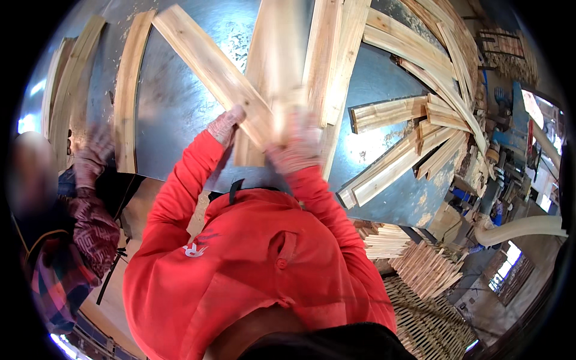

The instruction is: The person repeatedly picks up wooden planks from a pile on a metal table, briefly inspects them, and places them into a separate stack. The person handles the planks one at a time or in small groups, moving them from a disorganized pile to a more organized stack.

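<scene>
A light wooden board [207,63] lies slantwise across the metal table, its near end between my hands. My left hand [226,125], in a patterned glove, is closed on the left edge of this board close to its near end. My right hand [297,141], gloved too and smeared by motion, grips the near end of a second wooden board [287,54]. That board is also blurred and points away from me. Beneath them another board [249,147] rests on the table. More long boards [324,54] lie just right of my right hand.
Several boards and strips [390,114] are strewn on the right of the metal table [174,132]. At the left, a co-worker's gloved hand [93,153] is near upright-lying boards [132,90]. Stacked wood [429,267] stands below the table's right side, by a pale hose [522,228].
</scene>
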`<action>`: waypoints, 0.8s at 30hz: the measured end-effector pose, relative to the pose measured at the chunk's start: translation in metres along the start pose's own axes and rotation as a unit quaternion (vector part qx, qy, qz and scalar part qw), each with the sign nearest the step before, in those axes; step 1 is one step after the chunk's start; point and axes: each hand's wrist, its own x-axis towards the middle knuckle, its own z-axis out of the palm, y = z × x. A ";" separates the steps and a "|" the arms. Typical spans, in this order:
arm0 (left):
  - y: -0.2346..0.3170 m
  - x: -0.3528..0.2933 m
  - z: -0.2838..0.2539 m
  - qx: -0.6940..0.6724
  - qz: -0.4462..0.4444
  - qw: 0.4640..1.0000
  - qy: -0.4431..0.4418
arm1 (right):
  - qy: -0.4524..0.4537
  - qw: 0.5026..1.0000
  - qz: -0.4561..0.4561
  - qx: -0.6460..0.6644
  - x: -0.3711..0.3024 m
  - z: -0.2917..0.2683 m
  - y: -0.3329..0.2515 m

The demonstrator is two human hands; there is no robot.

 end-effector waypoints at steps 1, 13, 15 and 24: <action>0.004 -0.012 0.025 -0.099 -0.026 0.995 0.011 | -0.094 0.996 -0.004 0.006 0.001 -0.001 -0.024; 0.013 -0.013 0.006 0.086 0.037 0.967 0.238 | -0.035 0.974 0.222 -0.004 0.117 -0.012 0.035; 0.024 -0.020 0.013 0.100 0.031 0.964 0.245 | -0.002 0.973 0.157 0.170 0.083 0.004 0.021; -0.018 0.000 0.027 -0.063 0.027 0.970 0.234 | 0.040 0.998 0.003 -0.054 0.053 -0.015 0.000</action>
